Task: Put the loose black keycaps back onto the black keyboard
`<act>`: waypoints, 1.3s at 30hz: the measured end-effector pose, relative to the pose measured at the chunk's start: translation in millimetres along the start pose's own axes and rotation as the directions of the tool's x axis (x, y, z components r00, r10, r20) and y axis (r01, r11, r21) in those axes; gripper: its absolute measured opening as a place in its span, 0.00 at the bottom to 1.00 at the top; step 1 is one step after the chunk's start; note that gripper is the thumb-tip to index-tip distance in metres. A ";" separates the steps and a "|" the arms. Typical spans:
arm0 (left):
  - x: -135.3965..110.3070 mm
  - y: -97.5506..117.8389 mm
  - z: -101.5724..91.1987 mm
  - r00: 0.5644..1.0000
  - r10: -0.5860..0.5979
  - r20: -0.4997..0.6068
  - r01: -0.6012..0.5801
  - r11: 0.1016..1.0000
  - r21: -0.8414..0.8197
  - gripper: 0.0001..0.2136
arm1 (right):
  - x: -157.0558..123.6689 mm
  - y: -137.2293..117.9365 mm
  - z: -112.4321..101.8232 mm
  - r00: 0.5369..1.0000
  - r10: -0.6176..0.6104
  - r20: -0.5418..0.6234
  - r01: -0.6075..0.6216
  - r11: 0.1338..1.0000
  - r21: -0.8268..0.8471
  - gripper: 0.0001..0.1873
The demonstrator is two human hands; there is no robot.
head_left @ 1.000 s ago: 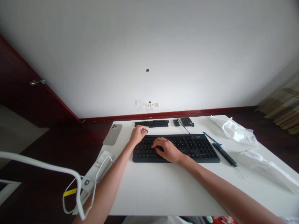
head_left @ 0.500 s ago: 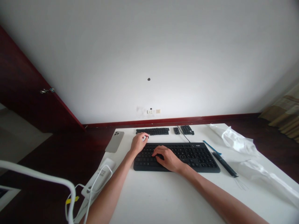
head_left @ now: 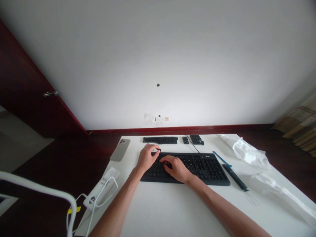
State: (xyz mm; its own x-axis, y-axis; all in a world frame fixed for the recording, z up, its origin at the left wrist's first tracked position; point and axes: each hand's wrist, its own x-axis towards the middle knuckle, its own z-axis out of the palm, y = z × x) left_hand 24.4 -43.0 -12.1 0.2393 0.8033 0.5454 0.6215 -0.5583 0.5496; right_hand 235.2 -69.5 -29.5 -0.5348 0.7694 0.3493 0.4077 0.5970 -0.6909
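Observation:
A black computer keyboard (head_left: 216, 171) lies across the white table. My left hand (head_left: 147, 157) is over its upper left edge, with a small black keycap (head_left: 159, 150) pinched between thumb and fingertips. My right hand (head_left: 174, 167) rests low over the left-middle keys, its thumb and fingers curled together; whatever is between the fingertips is too hidden to make out. Behind the keyboard, loose black keycaps stand in a long block (head_left: 160, 140), a small block (head_left: 185, 140) and a number-pad block (head_left: 196, 139).
Left on the table are a phone (head_left: 120, 150) and a white power strip (head_left: 108, 179) with cables. To the right lie a blue stick-like tool (head_left: 222, 159), a dark brush-like tool (head_left: 235, 177) with thin wires, and crumpled white plastic (head_left: 249, 153). A white tube (head_left: 49, 187) crosses the lower left.
My left hand has shifted slightly right, bringing the keycap closer to the keyboard's top edge. My right hand stays over nearly the same keys. The whole view has moved a little.

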 end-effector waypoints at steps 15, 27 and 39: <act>2.3 23.6 -1.1 0.983 -0.097 0.155 0.140 0.945 -0.296 0.10 | 1.4 11.3 -18.0 0.898 -0.371 -0.238 0.302 0.911 -0.280 0.08; 5.2 16.3 -4.5 0.939 -0.188 0.289 0.306 0.842 -0.444 0.16 | 8.8 8.7 -11.0 0.835 -0.468 -0.289 0.393 0.876 -0.280 0.15; 5.0 -4.9 -11.1 0.982 -0.184 0.052 0.191 0.963 -0.189 0.11 | 16.6 16.2 -7.3 0.897 -0.292 -0.333 0.216 0.945 -0.245 0.22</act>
State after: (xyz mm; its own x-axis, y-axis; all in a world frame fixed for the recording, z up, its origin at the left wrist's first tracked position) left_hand 14.2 -38.5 -5.1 0.1596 0.9020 0.4010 0.5035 -0.4238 0.7529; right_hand 238.4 -45.4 -30.2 -0.3523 0.5914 0.7253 0.4511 0.7864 -0.4220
